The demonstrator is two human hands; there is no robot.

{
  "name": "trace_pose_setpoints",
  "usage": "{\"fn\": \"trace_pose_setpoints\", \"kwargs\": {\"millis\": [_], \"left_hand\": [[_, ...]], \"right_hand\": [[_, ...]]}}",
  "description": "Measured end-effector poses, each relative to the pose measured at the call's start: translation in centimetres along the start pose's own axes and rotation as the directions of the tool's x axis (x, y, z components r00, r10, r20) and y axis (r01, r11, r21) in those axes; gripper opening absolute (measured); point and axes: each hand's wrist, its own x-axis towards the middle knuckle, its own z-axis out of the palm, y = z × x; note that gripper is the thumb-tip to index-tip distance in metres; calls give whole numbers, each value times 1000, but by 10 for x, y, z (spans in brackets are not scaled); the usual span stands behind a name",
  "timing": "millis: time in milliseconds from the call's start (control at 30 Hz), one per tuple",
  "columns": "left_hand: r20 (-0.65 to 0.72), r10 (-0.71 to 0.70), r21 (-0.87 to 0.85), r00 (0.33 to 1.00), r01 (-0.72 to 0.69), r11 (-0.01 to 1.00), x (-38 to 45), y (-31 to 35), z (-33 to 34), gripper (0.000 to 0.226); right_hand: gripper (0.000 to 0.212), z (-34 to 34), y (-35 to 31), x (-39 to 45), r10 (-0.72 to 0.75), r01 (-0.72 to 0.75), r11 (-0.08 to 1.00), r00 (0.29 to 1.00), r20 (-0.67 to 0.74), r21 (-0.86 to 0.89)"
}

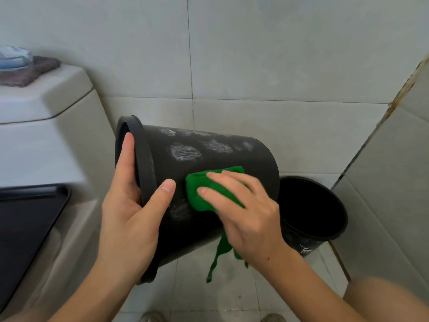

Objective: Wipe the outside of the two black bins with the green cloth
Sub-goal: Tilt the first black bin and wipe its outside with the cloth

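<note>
A black bin (222, 149) is held tipped on its side in the air, its open rim to the left and whitish smudges across its outer wall. My left hand (130, 214) grips the rim, fingers inside and thumb on the outer wall. My right hand (243, 210) presses the green cloth (197, 194) flat against the bin's side; a strip of the cloth hangs down below the bin. A second black bin (313, 242) stands upright on the floor at the right, partly hidden behind the first, with pale marks on its wall.
A white toilet cistern (46, 94) with a grey folded cloth (27, 73) and a blue object on top is at the left. Its dark seat lid (25, 224) is below. Tiled walls enclose the corner; a tiled side wall (390, 182) stands close on the right.
</note>
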Motion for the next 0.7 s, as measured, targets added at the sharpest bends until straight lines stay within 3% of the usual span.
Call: {"fn": "trace_pose_setpoints", "kwargs": {"millis": [100,200,433,700], "left_hand": [[-6,10,22,1000,-9,1000,0,3,0,73],[7,35,37,999,-35,999,1,4,1,73],[3,40,-16,999,-40,999,7,1,-2,73],[-5,20,-59,1000,-20,998,5,4,-2,73]], "right_hand": [[27,1,20,-3,154,-154,987,988,7,-52],[28,5,14,-3,192,-192,980,981,-1,-41],[25,8,-17,5,-72,73,995,997,-22,67],[30,10,0,8,244,-238,937,970,9,255]]}}
